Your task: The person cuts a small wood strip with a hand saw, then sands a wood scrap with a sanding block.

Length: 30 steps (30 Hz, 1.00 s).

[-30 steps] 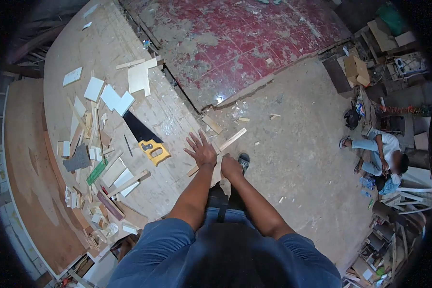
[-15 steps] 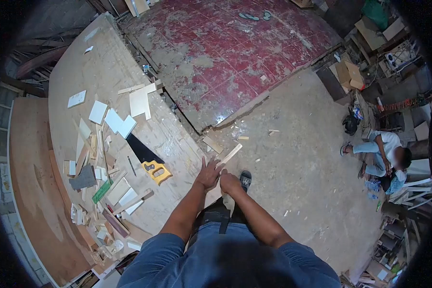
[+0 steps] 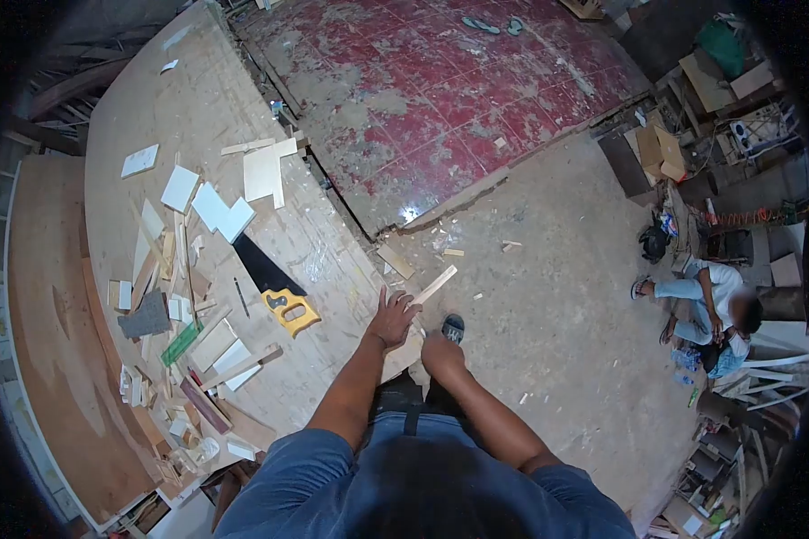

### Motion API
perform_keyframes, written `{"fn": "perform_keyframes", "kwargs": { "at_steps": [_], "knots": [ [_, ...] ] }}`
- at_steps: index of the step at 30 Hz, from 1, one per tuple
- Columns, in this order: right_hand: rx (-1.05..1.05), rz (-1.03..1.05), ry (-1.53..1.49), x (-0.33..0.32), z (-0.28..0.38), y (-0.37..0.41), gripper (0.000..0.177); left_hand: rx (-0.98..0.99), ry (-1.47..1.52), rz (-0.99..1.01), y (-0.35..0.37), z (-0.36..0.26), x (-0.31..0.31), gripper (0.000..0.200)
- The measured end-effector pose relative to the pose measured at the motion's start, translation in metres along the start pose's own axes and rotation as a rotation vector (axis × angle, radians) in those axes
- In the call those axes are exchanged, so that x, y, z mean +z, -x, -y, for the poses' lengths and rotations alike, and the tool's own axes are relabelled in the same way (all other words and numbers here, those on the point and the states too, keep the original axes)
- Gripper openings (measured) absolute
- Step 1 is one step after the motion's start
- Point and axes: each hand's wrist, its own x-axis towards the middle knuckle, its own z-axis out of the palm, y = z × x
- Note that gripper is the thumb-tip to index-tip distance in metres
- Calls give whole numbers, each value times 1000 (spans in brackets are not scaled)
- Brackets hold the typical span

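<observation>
A narrow pale wooden strip [image 3: 438, 283] sticks out past the corner of the wooden worktable [image 3: 333, 269]. My left hand [image 3: 392, 322] bears down on its near end at the table edge, fingers partly spread and thumb over the wood. Just right of the corner, my right hand [image 3: 443, 357] is closed in a fist. A small bit of something shows by its knuckles, but the fist hides what it is. A handsaw [image 3: 289, 311] with a yellow handle lies on the table left of my hands, its dark blade pointing away. Beside it is a pencil [image 3: 242, 297].
White board pieces [image 3: 180, 189], a grey sheet [image 3: 144, 316], a green strip [image 3: 182, 343] and several wood offcuts cover the table's left side. A wood block [image 3: 395, 261] lies beyond the corner. A person [image 3: 715, 305] sits at the right beside clutter. Chips dot the concrete floor [image 3: 557, 296].
My right fist has shifted slightly right and down, away from my left hand, opening a gap between them. My left hand stays on the strip. The view has tilted a little.
</observation>
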Motion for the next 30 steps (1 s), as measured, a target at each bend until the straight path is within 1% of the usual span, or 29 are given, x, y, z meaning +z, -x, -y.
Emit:
{"fn": "perform_keyframes", "kwargs": {
  "at_steps": [1,2,4,5,7,8,10,11,12,14,15,16,18,19,20,22,24,26,28,30],
  "knots": [
    [-43,-46,12,15,-6,-14,28,-11,3,11,0,-1,-2,46],
    [-41,-36,12,23,-8,-19,28,-21,8,23,1,-3,-1,46],
    [6,-91,-64,19,1,-30,27,-20,13,16,0,-1,-2,46],
    [7,-86,-68,19,-2,-23,27,-14,18,11,1,-2,-1,46],
    [8,22,-56,-10,3,12,30,-15,29,14,2,-1,-3,46],
    [9,22,-56,-19,9,24,30,-17,44,12,2,-1,-3,45],
    [148,73,-22,-28,17,40,30,-15,51,5,1,-1,0,45],
    [211,23,-122,-10,12,23,29,-14,52,-2,1,0,1,45],
    [209,27,-121,3,7,4,29,-18,53,-1,1,1,0,45],
    [-68,133,92,30,-3,-30,29,6,73,-14,2,1,-1,45],
    [-2,60,48,45,-8,-36,29,4,73,-13,1,2,-2,45],
    [4,62,43,30,-5,-20,29,3,69,-18,2,1,-1,46],
    [-17,-55,-64,-8,-10,13,28,14,67,-26,2,-1,-1,46],
    [1,-86,-41,-10,-13,21,28,8,63,-18,0,0,-3,47],
    [5,-87,-39,-11,-14,26,28,0,63,-6,2,-1,-3,47],
    [24,-14,-10,-15,-8,35,30,1,62,-10,2,0,0,47],
    [11,24,-30,6,-2,-1,30,-2,57,-16,1,0,2,46],
    [72,-132,-88,28,5,-39,29,6,59,-26,1,0,2,48],
    [62,-133,-99,26,8,-46,30,20,54,-37,-2,5,0,49],
    [72,-128,-115,24,4,-27,31,44,61,-33,3,1,4,50]
  ]
}}
